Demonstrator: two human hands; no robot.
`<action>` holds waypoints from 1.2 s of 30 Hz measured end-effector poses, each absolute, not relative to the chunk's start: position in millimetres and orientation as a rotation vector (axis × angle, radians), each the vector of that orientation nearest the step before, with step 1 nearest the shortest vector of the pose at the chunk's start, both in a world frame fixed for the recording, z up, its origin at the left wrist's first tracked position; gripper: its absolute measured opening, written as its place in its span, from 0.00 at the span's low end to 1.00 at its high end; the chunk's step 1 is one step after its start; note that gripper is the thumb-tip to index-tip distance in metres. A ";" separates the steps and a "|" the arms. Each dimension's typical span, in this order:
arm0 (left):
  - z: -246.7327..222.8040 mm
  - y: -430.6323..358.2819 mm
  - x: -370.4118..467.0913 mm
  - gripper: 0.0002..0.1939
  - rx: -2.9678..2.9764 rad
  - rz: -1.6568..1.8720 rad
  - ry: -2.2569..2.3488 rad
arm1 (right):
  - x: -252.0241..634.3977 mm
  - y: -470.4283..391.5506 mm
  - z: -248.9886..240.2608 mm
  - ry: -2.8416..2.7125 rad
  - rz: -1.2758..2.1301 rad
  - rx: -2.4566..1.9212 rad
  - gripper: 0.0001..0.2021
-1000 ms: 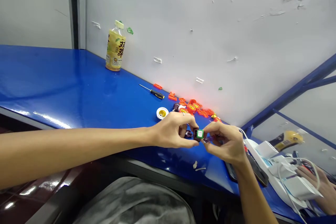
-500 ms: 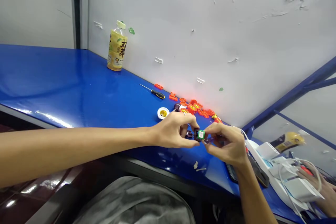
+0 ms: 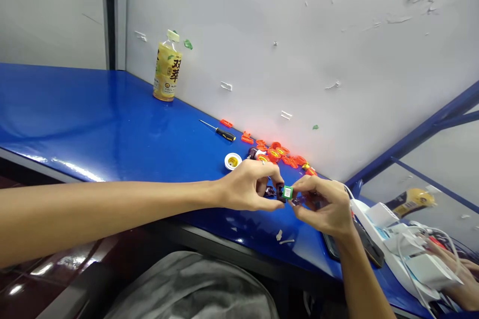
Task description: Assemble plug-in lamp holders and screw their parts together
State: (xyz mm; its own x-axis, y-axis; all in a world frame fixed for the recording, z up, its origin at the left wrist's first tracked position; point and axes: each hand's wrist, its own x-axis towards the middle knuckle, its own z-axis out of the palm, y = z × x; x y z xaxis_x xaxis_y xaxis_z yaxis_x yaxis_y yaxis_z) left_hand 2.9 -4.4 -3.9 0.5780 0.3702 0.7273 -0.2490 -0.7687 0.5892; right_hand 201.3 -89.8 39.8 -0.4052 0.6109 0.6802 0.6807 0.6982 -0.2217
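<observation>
My left hand [image 3: 251, 185] pinches a small black part [image 3: 280, 193] between thumb and forefinger. Against its right side is a small green block [image 3: 288, 192] with a white face, which the fingertips of my right hand [image 3: 322, 203] grip. Something dark and shiny shows below and behind the fingers of both hands, too small to make out. Beyond my left hand lie a white round cap [image 3: 232, 161] with a yellow inside and several orange plastic pieces [image 3: 274, 152]. A screwdriver [image 3: 224, 133] with a black and yellow handle rests farther back on the blue table [image 3: 149, 144].
A yellow drink bottle [image 3: 167, 67] stands by the wall. To the right are a dark phone [image 3: 368, 244], a white power strip [image 3: 400, 269] with chargers and cables, and another person's hand [image 3: 454, 276]. White scraps [image 3: 279, 235] lie near the table's front edge.
The green block has shifted very slightly to the right with my fingertips. At the far right, the other person's hand has moved a little lower. My arms are nearly unmoved.
</observation>
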 end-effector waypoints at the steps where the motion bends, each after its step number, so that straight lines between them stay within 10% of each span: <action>1: -3.9 -4.2 2.9 0.14 2.145 1.194 0.089 | 201.3 -89.9 40.2 -2.143 -0.107 -0.989 0.10; 36: -6.3 -3.0 3.3 0.12 2.209 1.236 0.009 | 199.2 -90.5 40.6 -2.172 0.031 -1.111 0.07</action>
State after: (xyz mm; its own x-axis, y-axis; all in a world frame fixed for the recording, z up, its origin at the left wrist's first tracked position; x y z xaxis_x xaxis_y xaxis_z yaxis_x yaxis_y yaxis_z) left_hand 3.3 -3.0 -6.3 0.5660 0.2855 0.7734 -0.2739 -0.8197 0.5031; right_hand 199.2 -90.5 40.6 -0.3983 0.7230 0.5645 0.7065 0.6343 -0.3140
